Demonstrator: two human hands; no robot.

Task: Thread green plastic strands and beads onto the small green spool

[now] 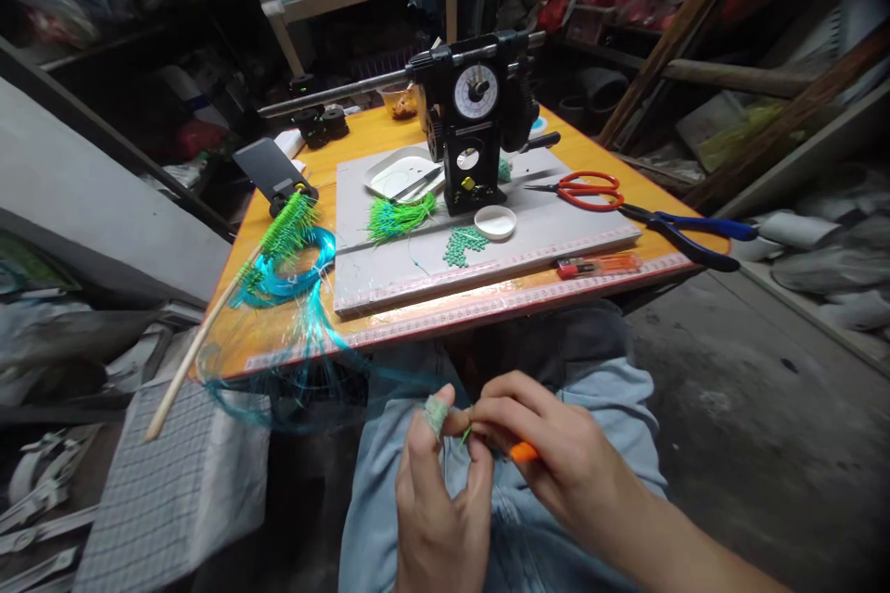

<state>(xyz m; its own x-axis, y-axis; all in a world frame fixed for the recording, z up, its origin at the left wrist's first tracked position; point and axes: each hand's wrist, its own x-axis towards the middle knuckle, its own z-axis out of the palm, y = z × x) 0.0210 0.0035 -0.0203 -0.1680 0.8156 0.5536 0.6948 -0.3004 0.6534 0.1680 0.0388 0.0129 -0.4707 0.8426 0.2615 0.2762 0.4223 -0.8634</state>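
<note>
My two hands meet over my lap, below the front edge of the orange table [487,306]. My left hand [438,491] has a taped fingertip and pinches a small green piece against my right hand. My right hand [549,445] is closed on an orange-handled tool [523,452] whose tip is hidden between the fingers. Thin blue line [298,361] hangs from the table toward my hands.
On the table: a black winding machine with a dial [476,130], a grey board [487,241], green beads [463,246], a white cap [495,221], green tufts [396,218], red scissors [588,190], blue pliers [688,236], a stick with green loops [229,306], a phone [268,167].
</note>
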